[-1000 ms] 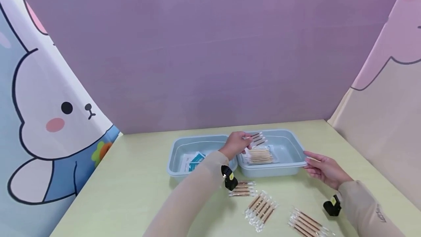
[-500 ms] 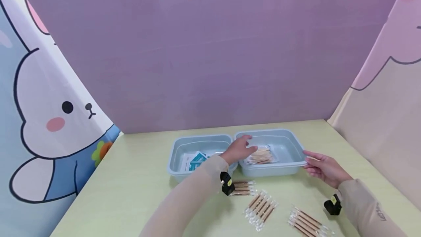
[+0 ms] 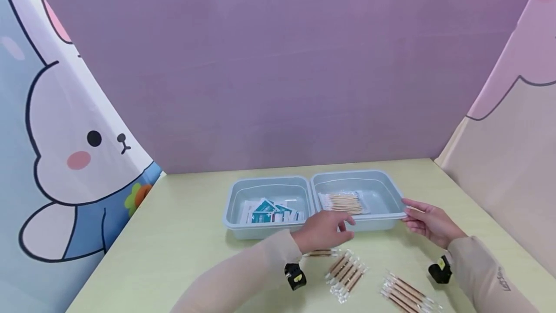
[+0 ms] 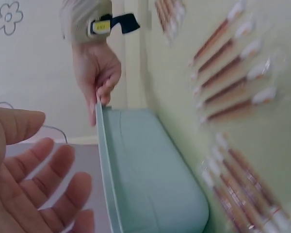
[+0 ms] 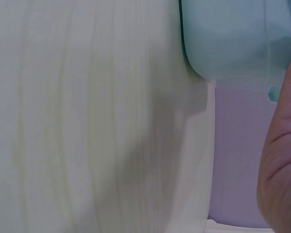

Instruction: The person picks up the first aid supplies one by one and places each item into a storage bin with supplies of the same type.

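Gripping tray [image 3: 378,224], right fingers [image 3: 417,205], swabs [image 3: 345,204] inside, head view only

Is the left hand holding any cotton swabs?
No, in the left wrist view the left hand is empty and the swabs lie away from it.

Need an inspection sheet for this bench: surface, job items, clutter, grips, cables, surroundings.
Surface: pale yellow-green table, faint grain lines in the right wrist view.
Job items: left tray holds teal-and-white packets; right tray holds pale-stick swabs; three clear-wrapped brown-stick swab packs lie in front, one partly hidden.
Clutter: nothing seen.
Left grip: fingers loosely bent, holding nothing, near the trays' front edges.
Right grip: holds the right tray's rim.
Cables: nothing seen.
Surroundings: purple backdrop, cartoon rabbit panel left, pink-and-cream panel right.
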Demonstrator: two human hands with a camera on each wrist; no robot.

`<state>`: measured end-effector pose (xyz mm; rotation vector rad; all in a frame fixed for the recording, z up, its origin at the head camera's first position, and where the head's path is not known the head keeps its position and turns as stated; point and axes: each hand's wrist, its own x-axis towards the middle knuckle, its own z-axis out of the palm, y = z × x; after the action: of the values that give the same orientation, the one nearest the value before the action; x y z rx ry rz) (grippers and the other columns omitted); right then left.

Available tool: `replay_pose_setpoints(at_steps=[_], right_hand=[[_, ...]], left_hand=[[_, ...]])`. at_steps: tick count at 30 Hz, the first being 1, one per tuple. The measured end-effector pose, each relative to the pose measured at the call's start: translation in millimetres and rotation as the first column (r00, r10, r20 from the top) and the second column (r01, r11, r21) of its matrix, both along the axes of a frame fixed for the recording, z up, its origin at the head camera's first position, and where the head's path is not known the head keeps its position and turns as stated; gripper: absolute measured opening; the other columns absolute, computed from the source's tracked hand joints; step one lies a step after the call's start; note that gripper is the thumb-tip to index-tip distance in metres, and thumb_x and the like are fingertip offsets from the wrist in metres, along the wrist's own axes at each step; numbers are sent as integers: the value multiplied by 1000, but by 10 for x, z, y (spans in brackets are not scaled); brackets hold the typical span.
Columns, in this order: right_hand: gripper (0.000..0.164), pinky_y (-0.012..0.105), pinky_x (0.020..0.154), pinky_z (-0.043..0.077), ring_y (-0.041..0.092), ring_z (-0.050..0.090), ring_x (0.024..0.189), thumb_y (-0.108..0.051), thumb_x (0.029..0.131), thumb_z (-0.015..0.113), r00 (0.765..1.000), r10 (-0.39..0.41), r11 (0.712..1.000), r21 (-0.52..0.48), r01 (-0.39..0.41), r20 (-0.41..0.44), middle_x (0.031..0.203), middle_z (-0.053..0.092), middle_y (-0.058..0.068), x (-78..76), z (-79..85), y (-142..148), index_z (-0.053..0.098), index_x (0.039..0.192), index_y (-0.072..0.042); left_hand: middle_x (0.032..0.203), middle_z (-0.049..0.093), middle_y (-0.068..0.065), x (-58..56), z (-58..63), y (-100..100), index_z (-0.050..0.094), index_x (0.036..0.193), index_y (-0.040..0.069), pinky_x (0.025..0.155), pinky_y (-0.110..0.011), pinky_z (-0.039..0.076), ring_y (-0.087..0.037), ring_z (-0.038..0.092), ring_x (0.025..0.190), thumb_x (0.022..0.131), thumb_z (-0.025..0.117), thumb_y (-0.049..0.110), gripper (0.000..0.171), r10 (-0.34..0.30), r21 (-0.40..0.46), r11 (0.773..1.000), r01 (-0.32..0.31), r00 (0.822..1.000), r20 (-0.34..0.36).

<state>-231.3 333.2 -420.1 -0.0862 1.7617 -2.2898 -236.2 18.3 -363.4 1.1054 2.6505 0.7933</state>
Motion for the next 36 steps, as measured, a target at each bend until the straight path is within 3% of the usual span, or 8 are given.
replay_pose_setpoints(at_steps=[5, 10, 16, 21, 25, 29, 31, 36], right_hand=[[30, 21, 65, 55, 8, 67, 68, -9, 99, 52, 1000, 7, 1000, -3, -7, -6, 82, 71, 5, 4, -16, 2, 72, 101, -32], [31, 21, 65, 55, 7, 67, 69, -9, 99, 52, 1000, 22, 1000, -11, -23, -16, 82, 72, 5, 8, -29, 8, 73, 102, -32], [29, 20, 65, 55, 7, 67, 68, -10, 99, 53, 1000, 13, 1000, -4, -13, -12, 82, 71, 5, 4, -31, -1, 73, 102, -31], [28, 20, 64, 55, 7, 67, 68, -11, 98, 54, 1000, 5, 1000, -3, -5, -6, 82, 71, 5, 3, -22, -9, 73, 101, -31], [29, 20, 64, 55, 7, 67, 68, -10, 99, 53, 1000, 5, 1000, -9, -5, -9, 82, 71, 5, 2, -22, 0, 73, 102, -31], [29, 20, 64, 55, 7, 67, 68, -10, 98, 54, 1000, 3, 1000, -13, -3, -11, 82, 71, 5, 8, -22, 6, 73, 102, -31], [29, 20, 64, 55, 7, 67, 68, -10, 98, 54, 1000, 7, 1000, -18, -7, -11, 82, 71, 5, 10, -21, 4, 73, 102, -31], [30, 21, 65, 55, 8, 67, 69, -9, 99, 52, 999, 29, 999, -42, -30, -20, 82, 71, 5, 5, -20, -4, 73, 103, -31]], left_hand=[[76, 63, 11, 107, -54, -43, 69, 110, 15, 58, -14, 41, 3, 51, 63, 89, 68, 25, 23, 11, -64, 998, -11, 1000, -12], [76, 63, 13, 167, -158, -60, 70, 107, 19, 59, -18, 40, 2, 52, 65, 85, 71, 32, 25, 83, -174, 980, -94, 994, -70], [96, 65, 15, 196, -291, -88, 71, 103, 24, 69, -26, 42, -5, 58, 85, 73, 79, 41, 35, 110, -358, 926, -119, 993, -46], [81, 61, 13, 221, -366, -103, 71, 84, 20, 63, -26, 40, -6, 53, 71, 70, 81, 40, 26, 103, -444, 889, -110, 994, -39], [62, 52, 9, 266, -441, -70, 57, 59, 18, 54, -29, 37, -9, 45, 57, 69, 81, 40, 34, 98, -520, 841, -148, 988, -123], [65, 55, 7, 294, -503, -10, 53, 57, 18, 52, -30, 41, -9, 49, 61, 66, 82, 47, 42, 70, -593, 782, -191, 973, -221], [68, 56, 7, 290, -513, 12, 55, 58, 19, 54, -30, 42, -10, 50, 63, 64, 84, 48, 42, 73, -605, 769, -205, 969, -236], [67, 53, 6, 261, -528, 8, 55, 60, 18, 51, -29, 41, -10, 46, 59, 63, 85, 43, 40, 105, -588, 781, -209, 973, -206]])
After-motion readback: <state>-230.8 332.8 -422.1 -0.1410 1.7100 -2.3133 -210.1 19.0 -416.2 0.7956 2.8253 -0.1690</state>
